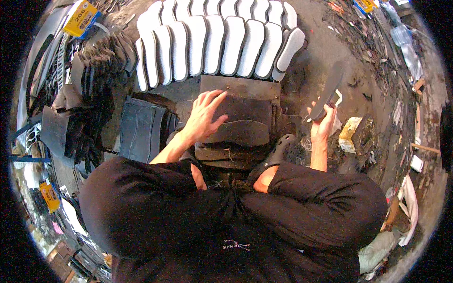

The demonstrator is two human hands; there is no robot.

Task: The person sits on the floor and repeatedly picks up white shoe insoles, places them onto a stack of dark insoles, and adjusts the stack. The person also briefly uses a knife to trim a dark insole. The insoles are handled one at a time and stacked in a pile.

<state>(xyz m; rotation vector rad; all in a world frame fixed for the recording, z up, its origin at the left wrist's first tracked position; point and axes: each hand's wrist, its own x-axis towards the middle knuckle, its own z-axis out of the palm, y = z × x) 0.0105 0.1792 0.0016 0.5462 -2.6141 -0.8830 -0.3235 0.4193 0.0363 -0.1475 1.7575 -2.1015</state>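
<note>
My right hand [322, 123], off to the right, is closed around the lower end of a dark shoe sole [334, 86] that points up and away. A small bent white piece [339, 98] shows beside the sole; whether my hand holds it too, I cannot tell. My left hand [204, 115] has its fingers stretched out over the left edge of a black rubber sheet [241, 132] marked with a curved line. That sheet lies on a dark work block [240, 88] between my feet. Whether my left fingers press on the sheet is unclear.
Two rows of white-topped soles [211, 45] lean together beyond the block. Dark cut sheets [106, 59] are stacked at the left, with more black sheets [139, 129] nearer. Yellow boxes [81, 18], a crumpled yellowish piece [349, 135] and scraps litter the ground.
</note>
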